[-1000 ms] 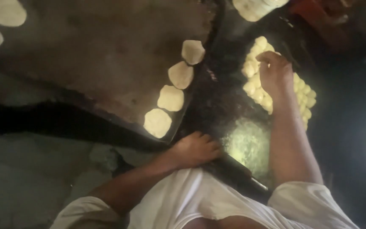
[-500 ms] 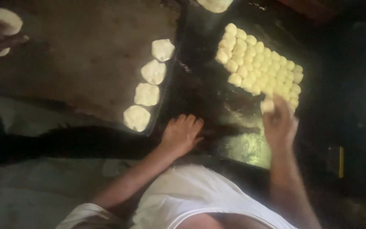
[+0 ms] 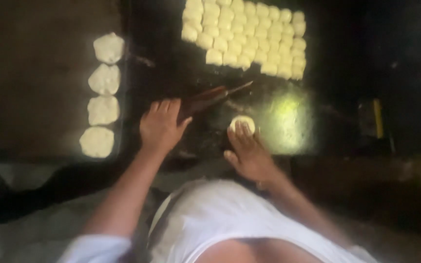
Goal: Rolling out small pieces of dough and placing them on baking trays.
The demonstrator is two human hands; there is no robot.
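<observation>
Right hand [image 3: 249, 153]: fingers flat, pressing one dough ball [image 3: 242, 124] onto the dark desk [image 3: 278, 109] near centre. Left hand [image 3: 161, 125], at 9 o'clock of the ball: closed on the end of a rolling pin [image 3: 210, 97] lying on the desk. Four flattened discs [image 3: 103, 95] form a column at 9 o'clock. Ball rows [image 3: 249, 36] lie at 12 o'clock.

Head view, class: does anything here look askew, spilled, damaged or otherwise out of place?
Nothing stands out. The dough balls sit in tidy rows, four flattened discs line up, the right hand presses one dough piece, and the left hand rests on the rolling pin.
</observation>
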